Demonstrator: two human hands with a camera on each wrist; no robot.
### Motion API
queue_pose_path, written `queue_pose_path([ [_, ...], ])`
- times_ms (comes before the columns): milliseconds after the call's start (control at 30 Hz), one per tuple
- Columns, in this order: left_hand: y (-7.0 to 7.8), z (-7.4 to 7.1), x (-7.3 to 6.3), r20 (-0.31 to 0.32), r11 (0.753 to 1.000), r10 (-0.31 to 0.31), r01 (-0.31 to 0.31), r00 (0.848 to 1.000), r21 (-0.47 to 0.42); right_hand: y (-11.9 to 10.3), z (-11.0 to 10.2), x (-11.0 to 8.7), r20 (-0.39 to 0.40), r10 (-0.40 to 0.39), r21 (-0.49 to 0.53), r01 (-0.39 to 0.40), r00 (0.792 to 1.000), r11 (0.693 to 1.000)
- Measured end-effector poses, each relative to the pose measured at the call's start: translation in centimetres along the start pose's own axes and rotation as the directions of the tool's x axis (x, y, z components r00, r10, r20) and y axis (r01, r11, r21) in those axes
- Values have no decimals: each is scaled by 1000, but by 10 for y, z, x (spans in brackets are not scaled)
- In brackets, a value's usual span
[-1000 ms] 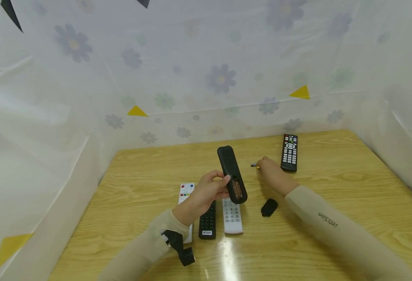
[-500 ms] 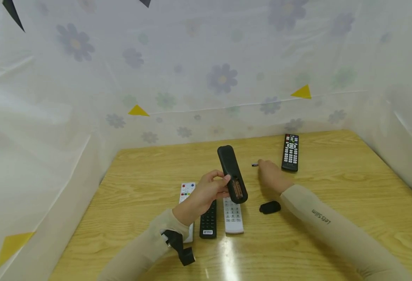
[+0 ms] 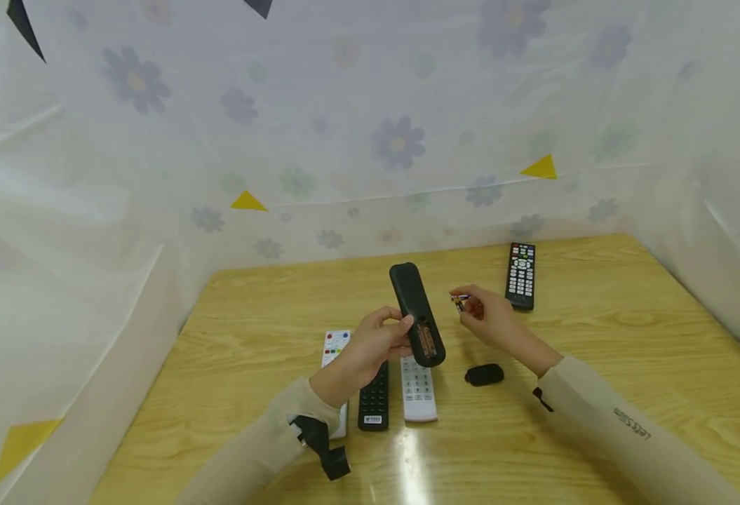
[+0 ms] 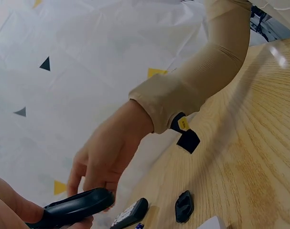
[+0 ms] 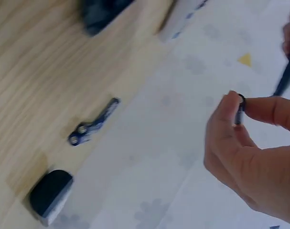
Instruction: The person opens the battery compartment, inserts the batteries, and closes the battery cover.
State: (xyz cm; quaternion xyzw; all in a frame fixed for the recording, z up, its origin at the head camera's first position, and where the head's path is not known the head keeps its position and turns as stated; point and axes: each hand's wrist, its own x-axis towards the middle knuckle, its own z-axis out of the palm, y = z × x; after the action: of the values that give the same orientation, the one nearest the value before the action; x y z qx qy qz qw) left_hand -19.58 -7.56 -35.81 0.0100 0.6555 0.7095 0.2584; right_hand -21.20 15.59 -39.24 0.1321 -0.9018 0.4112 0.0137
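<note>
My left hand [image 3: 370, 344] holds a black remote control [image 3: 412, 301] by its side, back facing up. The battery compartment [image 3: 427, 339] at its lower end is uncovered and looks orange-brown inside. To the right of that remote, my right hand [image 3: 496, 319] pinches a small battery [image 5: 240, 112] between thumb and fingertips. Several more batteries [image 5: 94, 125] lie together on the table beneath it. A black battery cover [image 3: 485, 374] rests on the table below the right hand. In the left wrist view, the remote's end overlaps the right fingers.
A white remote [image 3: 337, 344], a black remote [image 3: 373, 400] and another white remote [image 3: 419, 393] lie side by side, partly under my left arm. Another black remote [image 3: 521, 275] lies toward the back right of the wooden table [image 3: 268, 301]. Flowered sheeting [image 3: 401, 140] surrounds the table.
My right hand has drawn up and back from the batteries and now pinches one. The battery cover has turned from slanted to nearly level. The left hand and its remote stay put.
</note>
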Motion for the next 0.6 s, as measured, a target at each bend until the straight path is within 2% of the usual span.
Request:
queue_pose_path([
  [67,0,0,0,2,1000,0,0,1000,0,-10,-2,-8,-54,-34,86,39,998,995],
  [167,0,1,0,6,1000,-1,1,1000,-1,-25,-2,-20,-130,-80,210,106,988,972],
  [267,1,1,0,12,1000,1,-1,1000,-2,-38,3,-32,-214,-181,247,232,960,941],
  [333,2,2,0,14,1000,2,-2,1000,-4,-44,8,-37,-273,-291,191,348,917,918],
  [433,3,2,-1,13,1000,2,-2,1000,-7,-49,17,-42,-326,-458,46,497,827,866],
  [467,3,2,-1,15,1000,2,-2,1000,-9,-50,20,-43,-329,-501,0,531,800,847],
  [600,4,2,-2,27,1000,1,0,1000,-18,-49,27,-46,-306,-623,-151,610,720,778],
])
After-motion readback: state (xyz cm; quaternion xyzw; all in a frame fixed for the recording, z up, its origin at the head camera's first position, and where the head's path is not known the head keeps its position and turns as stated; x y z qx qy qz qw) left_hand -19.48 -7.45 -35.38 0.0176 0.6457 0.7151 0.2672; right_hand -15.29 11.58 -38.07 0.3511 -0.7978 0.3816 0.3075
